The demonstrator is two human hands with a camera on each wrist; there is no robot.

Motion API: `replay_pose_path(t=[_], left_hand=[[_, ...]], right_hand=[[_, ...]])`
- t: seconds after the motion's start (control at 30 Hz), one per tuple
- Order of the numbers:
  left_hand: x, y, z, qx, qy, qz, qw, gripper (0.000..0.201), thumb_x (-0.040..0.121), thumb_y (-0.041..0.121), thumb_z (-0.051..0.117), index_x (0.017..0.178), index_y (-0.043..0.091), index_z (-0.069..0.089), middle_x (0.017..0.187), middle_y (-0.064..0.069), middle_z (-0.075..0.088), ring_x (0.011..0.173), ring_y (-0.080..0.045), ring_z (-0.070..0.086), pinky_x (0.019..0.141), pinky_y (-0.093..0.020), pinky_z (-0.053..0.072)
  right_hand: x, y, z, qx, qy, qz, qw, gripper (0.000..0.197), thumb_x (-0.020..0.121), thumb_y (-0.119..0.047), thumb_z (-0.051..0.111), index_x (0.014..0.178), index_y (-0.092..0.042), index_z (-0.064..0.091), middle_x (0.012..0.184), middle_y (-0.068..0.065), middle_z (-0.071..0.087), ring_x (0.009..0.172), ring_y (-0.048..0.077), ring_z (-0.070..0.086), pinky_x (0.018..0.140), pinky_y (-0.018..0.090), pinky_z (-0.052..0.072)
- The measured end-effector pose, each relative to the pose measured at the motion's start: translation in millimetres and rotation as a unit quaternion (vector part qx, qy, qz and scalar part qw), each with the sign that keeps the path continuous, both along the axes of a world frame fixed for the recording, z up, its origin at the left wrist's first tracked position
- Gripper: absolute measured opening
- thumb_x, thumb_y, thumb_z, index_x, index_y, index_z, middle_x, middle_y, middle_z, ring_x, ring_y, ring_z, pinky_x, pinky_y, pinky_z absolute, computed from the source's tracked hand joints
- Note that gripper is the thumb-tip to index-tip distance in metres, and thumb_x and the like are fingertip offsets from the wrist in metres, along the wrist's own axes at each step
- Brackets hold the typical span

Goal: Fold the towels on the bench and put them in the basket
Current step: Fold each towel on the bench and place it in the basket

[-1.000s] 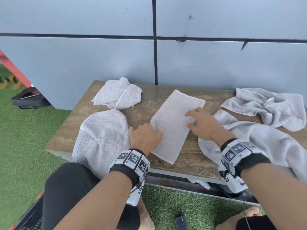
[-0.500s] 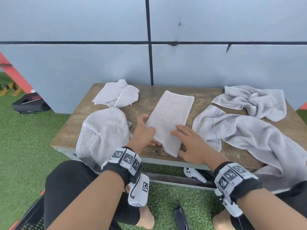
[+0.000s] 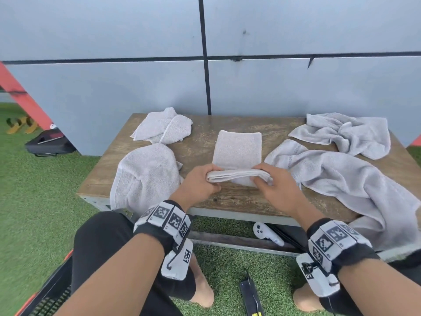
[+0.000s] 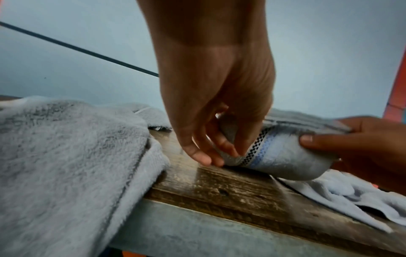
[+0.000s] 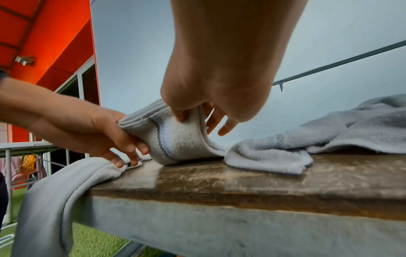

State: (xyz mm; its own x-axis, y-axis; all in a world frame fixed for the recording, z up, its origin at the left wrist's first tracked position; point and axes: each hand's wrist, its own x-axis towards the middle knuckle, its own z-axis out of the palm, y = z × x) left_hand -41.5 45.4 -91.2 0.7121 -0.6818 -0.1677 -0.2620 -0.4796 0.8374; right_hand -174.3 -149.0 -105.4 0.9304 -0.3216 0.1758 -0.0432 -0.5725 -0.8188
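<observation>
A narrow, folded grey towel lies in the middle of the wooden bench. Its near end is lifted off the wood and curled over. My left hand pinches the left corner of that raised end, and my right hand pinches the right corner. In the right wrist view the towel's striped hem curves up between both hands. No basket is in view.
Other grey towels lie around: a folded one at the back left, one draped over the front left edge, a crumpled one at the back right, a long one trailing off the right. A white controller lies under the bench.
Both hands slid from pressing flat on the towel to its near end, gripped the two corners and lifted that end up off the bench.
</observation>
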Motion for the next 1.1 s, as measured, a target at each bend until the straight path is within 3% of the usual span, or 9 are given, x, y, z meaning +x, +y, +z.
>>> replay_pose_path(t=[0.1, 0.17, 0.27, 0.4, 0.5, 0.6, 0.73, 0.83, 1.1], left_hand=[[-1.4, -2.1, -2.3, -0.058, -0.043, 0.047, 0.996, 0.008, 0.092, 0.022, 0.071, 0.098, 0.026, 0.073, 0.083, 0.0, 0.061, 0.058, -0.009, 0.048, 0.05, -0.012, 0.039], [-2.8, -4.9, -2.0, -0.09, -0.033, 0.065, 0.993, 0.016, 0.096, 0.028, 0.065, 0.11, 0.026, 0.071, 0.086, 0.006, 0.065, 0.058, -0.004, 0.048, 0.05, -0.011, 0.039], [-6.6, -7.5, -0.2, -0.122, 0.007, 0.093, 0.988, 0.019, 0.102, 0.028, 0.057, 0.114, 0.026, 0.071, 0.064, 0.02, 0.066, 0.047, 0.0, 0.045, 0.048, -0.012, 0.038], [-6.5, -9.4, -7.5, -0.108, 0.012, 0.122, 0.987, 0.022, 0.102, 0.033, 0.055, 0.105, 0.019, 0.072, 0.089, 0.012, 0.074, 0.075, 0.001, 0.067, 0.06, -0.011, 0.049], [-0.8, -11.0, -20.6, -0.045, -0.022, 0.132, 0.99, 0.032, 0.1, 0.04, 0.055, 0.098, 0.013, 0.07, 0.085, 0.004, 0.073, 0.074, -0.012, 0.068, 0.064, -0.024, 0.052], [4.3, -13.7, -34.2, 0.009, -0.04, 0.146, 0.988, 0.04, 0.098, 0.044, 0.057, 0.097, 0.006, 0.07, 0.087, -0.009, 0.075, 0.08, -0.026, 0.071, 0.073, -0.043, 0.057], [10.3, -21.9, -36.9, 0.012, -0.069, 0.186, 0.98, 0.043, 0.099, 0.045, 0.053, 0.081, 0.007, 0.061, 0.075, -0.007, 0.068, 0.066, -0.023, 0.063, 0.063, -0.042, 0.051], [19.1, -30.9, -34.8, 0.02, -0.112, 0.211, 0.971, 0.04, 0.101, 0.045, 0.049, 0.072, 0.017, 0.051, 0.071, 0.003, 0.06, 0.066, -0.015, 0.057, 0.064, -0.035, 0.046], [34.1, -46.4, -46.9, 0.151, -0.169, 0.203, 0.953, 0.049, 0.102, 0.055, 0.032, 0.098, 0.015, 0.059, 0.095, -0.006, 0.066, 0.089, -0.03, 0.063, 0.078, -0.042, 0.05]], right_hand=[[-1.9, -1.5, 9.0, 0.039, -0.027, -0.012, 0.999, 0.005, 0.097, -0.031, 0.064, 0.098, -0.029, 0.068, 0.076, 0.0, 0.069, 0.063, 0.011, 0.061, 0.061, 0.03, 0.05], [-2.8, -3.1, 12.2, 0.088, -0.027, -0.007, 0.996, 0.018, 0.093, -0.033, 0.07, 0.11, -0.029, 0.069, 0.096, -0.01, 0.076, 0.089, 0.006, 0.07, 0.08, 0.028, 0.055], [-3.4, -6.6, 8.0, 0.107, 0.047, 0.02, 0.993, 0.04, 0.088, -0.031, 0.076, 0.126, -0.03, 0.065, 0.113, -0.017, 0.073, 0.106, 0.005, 0.068, 0.094, 0.033, 0.054], [-2.0, -8.1, 2.7, 0.136, 0.075, 0.022, 0.988, 0.03, 0.097, -0.028, 0.065, 0.127, -0.028, 0.064, 0.103, -0.002, 0.078, 0.094, 0.032, 0.073, 0.084, 0.053, 0.058], [4.0, -7.2, -4.4, 0.134, 0.09, 0.018, 0.987, 0.027, 0.099, -0.028, 0.061, 0.126, -0.023, 0.064, 0.103, -0.002, 0.078, 0.095, 0.02, 0.074, 0.087, 0.048, 0.059], [13.2, -9.4, -20.1, 0.085, 0.132, 0.008, 0.988, 0.024, 0.096, -0.036, 0.062, 0.114, -0.021, 0.067, 0.1, 0.002, 0.077, 0.093, 0.026, 0.074, 0.084, 0.053, 0.059], [32.7, -12.8, -23.1, 0.049, 0.126, -0.007, 0.991, 0.043, 0.09, -0.05, 0.058, 0.11, -0.013, 0.063, 0.101, 0.013, 0.073, 0.094, 0.032, 0.071, 0.081, 0.055, 0.058], [52.5, -16.2, -16.6, 0.003, 0.118, -0.029, 0.993, 0.042, 0.093, -0.048, 0.056, 0.106, -0.008, 0.061, 0.099, 0.013, 0.071, 0.09, 0.031, 0.069, 0.078, 0.052, 0.057], [86.3, -24.3, -31.6, -0.03, 0.213, -0.093, 0.972, 0.035, 0.101, -0.037, 0.053, 0.076, -0.012, 0.049, 0.072, 0.004, 0.059, 0.065, 0.019, 0.057, 0.052, 0.028, 0.036]])
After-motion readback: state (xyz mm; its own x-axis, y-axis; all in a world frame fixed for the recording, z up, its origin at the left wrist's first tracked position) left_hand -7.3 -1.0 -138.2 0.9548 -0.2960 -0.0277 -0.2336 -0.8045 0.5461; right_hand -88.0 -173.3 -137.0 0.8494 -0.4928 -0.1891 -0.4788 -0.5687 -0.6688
